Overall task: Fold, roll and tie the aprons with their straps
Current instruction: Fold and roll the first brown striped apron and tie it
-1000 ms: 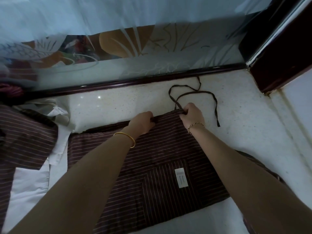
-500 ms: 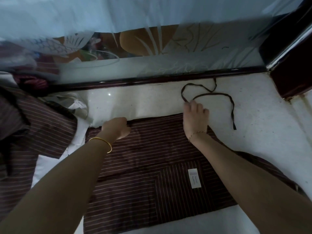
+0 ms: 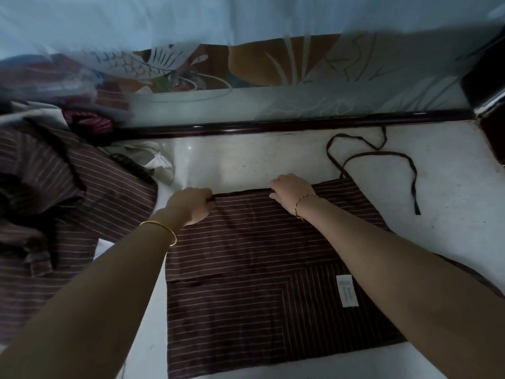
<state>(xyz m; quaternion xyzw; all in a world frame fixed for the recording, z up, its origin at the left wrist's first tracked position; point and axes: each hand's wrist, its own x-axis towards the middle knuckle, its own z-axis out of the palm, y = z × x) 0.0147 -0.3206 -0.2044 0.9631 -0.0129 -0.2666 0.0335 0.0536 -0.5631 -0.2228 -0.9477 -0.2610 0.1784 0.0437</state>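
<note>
Dark brown cloth with thin pale stripes: the apron (image 3: 246, 269) lies spread flat on a white speckled surface (image 3: 246, 160), in front of the person. Its near right part is covered by the right forearm, and its lower edge runs close to the bottom of the frame.

Left hand (image 3: 191, 205): fingers curled, clamped on the apron's far left corner; fingertips tucked out of sight. Gold bangle (image 3: 161, 231) on that wrist.

Right hand (image 3: 291, 191): set on the far hem, fingers bent over the edge with the tips hidden. Cannot tell whether it pinches the cloth or only presses it. Thin bracelet (image 3: 303, 203) at the wrist.

The stripes run across on most of the apron, and up and down on a square patch near the right forearm. A white label (image 3: 347, 291) sits on that patch, print too small to read. From the far right corner a dark strap (image 3: 382, 154) loops loose over the surface, its free end lying well right of the cloth.

At left, a rumpled heap of striped cloth (image 3: 54, 201), cut off by the frame edge, with some white cloth (image 3: 158, 160) beside it. Behind, a dark rail (image 3: 273, 124) under a frosted glass panel (image 3: 273, 77); what is behind the glass is blurred.
</note>
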